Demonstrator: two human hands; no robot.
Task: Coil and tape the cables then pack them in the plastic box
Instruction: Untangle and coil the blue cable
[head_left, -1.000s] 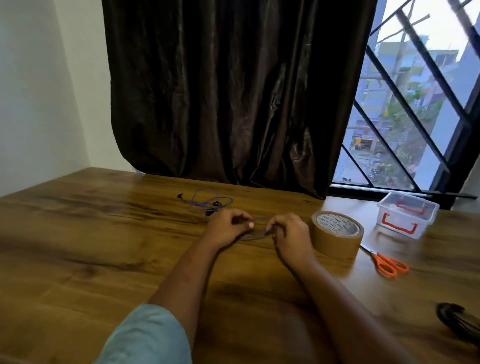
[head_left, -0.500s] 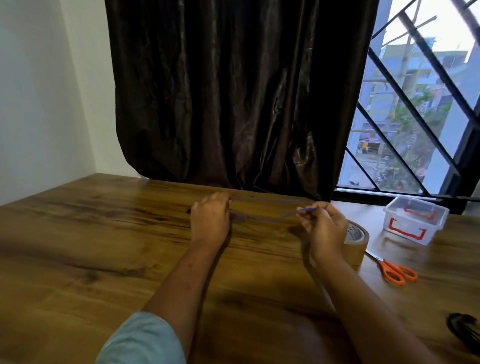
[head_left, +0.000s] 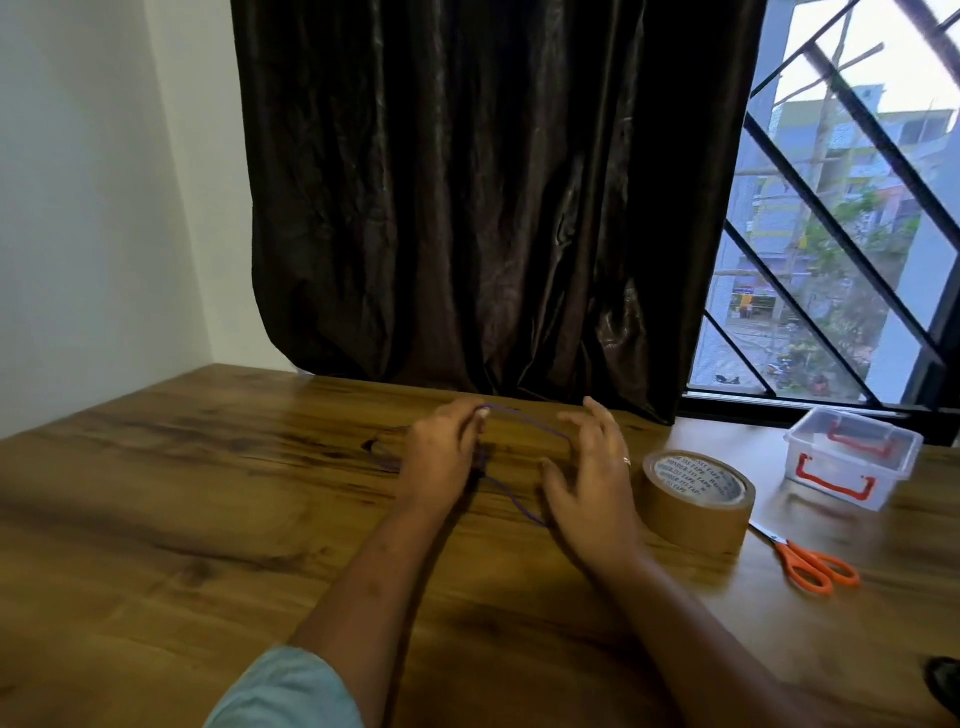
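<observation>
The left hand pinches a thin purple cable at its fingertips, fingers curled round it. The right hand is spread wide with loose fingers. One strand runs from the left fingertips across to its palm side and another comes back low beneath its thumb, so the cable makes a loop between the two hands. Whether the right thumb hooks the strand cannot be told. More cable trails on the surface just left of the left hand.

The cable looks very light, limp and a little springy, so I judge the turns will slide apart unless pinched where they cross. The best hold is at that crossing, kept gentle, with no pulling near the ends.

Just right of the right hand stands a brown tape roll. Beyond it, further right, orange scissors lie flat. The plastic box with red clasps sits further right and away, apparently lidded.
</observation>
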